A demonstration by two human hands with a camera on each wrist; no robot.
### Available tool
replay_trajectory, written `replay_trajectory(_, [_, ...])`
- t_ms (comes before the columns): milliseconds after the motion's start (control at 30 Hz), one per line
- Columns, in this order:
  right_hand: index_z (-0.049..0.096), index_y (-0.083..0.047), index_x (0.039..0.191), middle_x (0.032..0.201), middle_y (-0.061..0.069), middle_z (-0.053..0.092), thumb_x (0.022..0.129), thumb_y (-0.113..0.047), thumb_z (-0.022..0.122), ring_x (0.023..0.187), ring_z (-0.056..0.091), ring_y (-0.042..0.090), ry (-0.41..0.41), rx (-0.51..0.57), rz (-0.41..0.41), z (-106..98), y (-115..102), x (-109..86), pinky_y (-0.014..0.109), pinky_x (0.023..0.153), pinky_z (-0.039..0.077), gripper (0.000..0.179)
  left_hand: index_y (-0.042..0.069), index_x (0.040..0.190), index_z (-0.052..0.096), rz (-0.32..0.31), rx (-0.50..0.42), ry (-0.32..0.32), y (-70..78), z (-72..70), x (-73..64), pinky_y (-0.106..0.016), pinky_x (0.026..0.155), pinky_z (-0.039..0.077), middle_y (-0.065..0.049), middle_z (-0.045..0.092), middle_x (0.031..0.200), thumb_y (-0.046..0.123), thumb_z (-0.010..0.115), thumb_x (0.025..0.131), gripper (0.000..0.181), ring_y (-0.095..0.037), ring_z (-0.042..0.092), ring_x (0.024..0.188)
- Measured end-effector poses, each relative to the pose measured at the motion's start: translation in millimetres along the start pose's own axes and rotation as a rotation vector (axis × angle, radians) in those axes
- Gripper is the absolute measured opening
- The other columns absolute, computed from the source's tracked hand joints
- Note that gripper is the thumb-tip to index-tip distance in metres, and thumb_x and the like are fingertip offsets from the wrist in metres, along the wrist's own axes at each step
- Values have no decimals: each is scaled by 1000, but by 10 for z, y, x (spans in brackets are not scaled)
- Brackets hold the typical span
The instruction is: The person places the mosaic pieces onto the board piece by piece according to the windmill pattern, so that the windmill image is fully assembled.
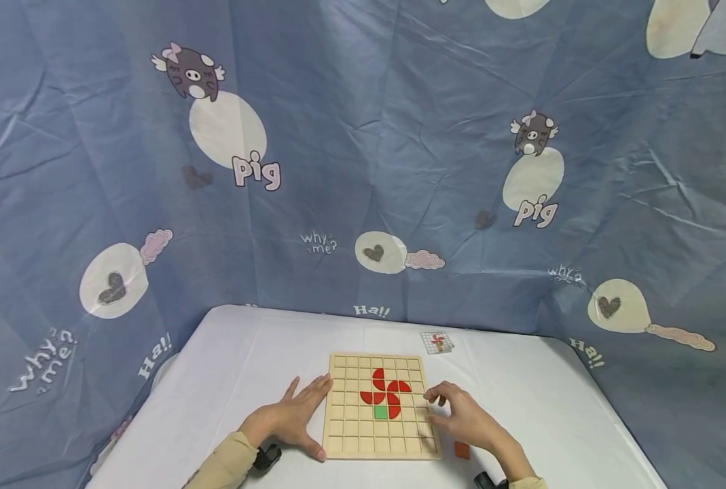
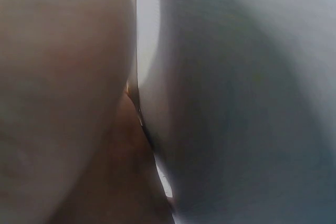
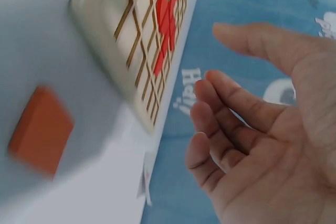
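A pale wooden grid board (image 1: 350, 445) lies on the white table, bearing several red curved-edge pieces (image 1: 378, 385) arranged like a pinwheel. Just beneath them sits a green square tile (image 1: 381, 412). My left hand (image 1: 292, 414) rests with spread fingers along the board's left edge, its thumb at the near left corner. In the left wrist view, blurred skin and shadow hide most detail. By the board's right edge hovers my right hand (image 1: 463, 415), fingers loosely bent; its palm (image 3: 262, 156) holds nothing. An orange-brown square tile (image 1: 462, 450) lies below that hand, right of the board.
A small card (image 1: 437, 342) with a pinwheel picture on a grid lies beyond the board's far right corner. Behind the white table (image 1: 265, 339) hangs a blue cloth (image 1: 338, 136) with pig prints, which also runs along both sides.
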State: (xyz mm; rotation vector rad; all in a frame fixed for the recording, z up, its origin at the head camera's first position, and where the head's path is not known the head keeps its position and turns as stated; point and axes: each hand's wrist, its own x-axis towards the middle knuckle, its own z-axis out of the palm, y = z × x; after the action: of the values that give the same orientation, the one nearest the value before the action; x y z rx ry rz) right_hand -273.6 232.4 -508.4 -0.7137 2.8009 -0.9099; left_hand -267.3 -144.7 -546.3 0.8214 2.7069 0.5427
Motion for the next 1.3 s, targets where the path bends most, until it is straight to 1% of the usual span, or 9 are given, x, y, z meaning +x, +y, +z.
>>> replay_trajectory(67, [61, -9, 114, 106, 2, 60, 84, -23, 75, 97, 55, 20, -1, 16, 13, -44, 46, -68, 36, 78, 51, 36, 3, 155, 8, -2, 4, 4, -7, 1, 3, -63, 119, -3, -13, 6, 163, 76, 74, 56, 139, -31, 8, 151])
replay_trajectory(233, [59, -11, 116, 109, 1, 59, 79, -35, 79, 100, 54, 20, -20, 22, 70, -127, 153, -235, 30, 76, 48, 49, 4, 155, 8, -11, 7, 6, -8, -1, 14, -62, 119, -3, -12, 5, 164, 79, 72, 54, 141, -30, 8, 151])
replay_trajectory(467, [57, -7, 115, 108, 5, 54, 74, -33, 83, 98, 49, 22, -100, 39, 88, -193, 273, -395, 26, 73, 45, 55, 3, 155, 7, -3, 11, 5, -14, 8, 15, -62, 119, -3, -12, 5, 164, 79, 72, 55, 140, -30, 8, 151])
replay_trajectory(600, [55, -7, 112, 106, 4, 52, 72, -34, 84, 96, 47, 18, -149, 30, 108, -185, 339, -455, 25, 73, 44, 57, 3, 154, 7, 10, 9, 5, -21, 19, 12, -64, 118, -3, -13, 6, 163, 77, 73, 56, 139, -31, 8, 151])
replay_trajectory(833, [56, -7, 104, 100, 1, 57, 70, -30, 87, 92, 53, 14, -200, 64, 166, -127, 419, -498, 30, 79, 51, 51, 4, 155, 8, -5, 18, 7, -36, 33, 24, -62, 119, -3, -11, 5, 164, 78, 72, 55, 140, -30, 8, 151])
replay_trajectory(967, [57, -6, 99, 93, 1, 58, 71, -18, 85, 85, 53, 15, -200, 105, 212, -95, 435, -504, 29, 72, 50, 41, 3, 155, 8, -4, 17, 8, -47, 34, 29, -63, 118, -3, -13, 5, 164, 77, 73, 55, 140, -31, 8, 151])
replay_trajectory(1100, [58, -7, 94, 85, 1, 56, 74, -10, 82, 75, 49, 12, -191, 116, 201, -82, 465, -522, 23, 60, 42, 32, 3, 155, 7, -3, 20, 7, -55, 42, 33, -63, 118, -3, -12, 5, 164, 78, 72, 55, 141, -31, 8, 151])
replay_trajectory(1200, [59, -8, 92, 83, -1, 57, 75, -9, 80, 72, 48, 10, -185, 106, 185, -80, 481, -522, 22, 58, 41, 27, 3, 155, 7, -3, 22, 6, -46, 36, 28, -63, 119, -3, -12, 5, 164, 79, 71, 55, 141, -31, 7, 151])
replay_trajectory(1300, [61, -9, 91, 82, -2, 57, 75, -10, 80, 72, 49, 11, -170, 81, 212, -65, 472, -502, 21, 58, 41, 25, 3, 155, 8, -9, 15, 6, -26, 21, 19, -63, 119, -2, -12, 6, 164, 78, 72, 54, 141, -30, 8, 151])
